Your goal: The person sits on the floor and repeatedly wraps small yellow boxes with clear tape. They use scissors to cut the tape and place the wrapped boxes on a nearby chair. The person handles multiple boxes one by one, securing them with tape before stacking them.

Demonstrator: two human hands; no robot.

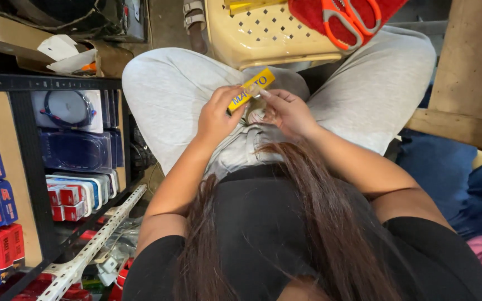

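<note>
I sit with a small yellow packet point(259, 82) with blue print held over my lap. My left hand point(218, 114) grips its lower end with the fingers curled round it. My right hand point(287, 111) pinches the packet's middle edge between thumb and forefinger. Both hands meet above my grey trousers point(163, 83). Some small thing sits in my right palm, too hidden to name. My long dark hair hangs down below my hands.
A cream perforated plastic stool point(263, 39) stands just beyond my knees, with a red cloth point(313, 14) and orange-handled scissors point(344, 22) on it. A black shelf rack point(29, 161) of boxed goods is at the left. A wooden frame point(464, 95) is at the right.
</note>
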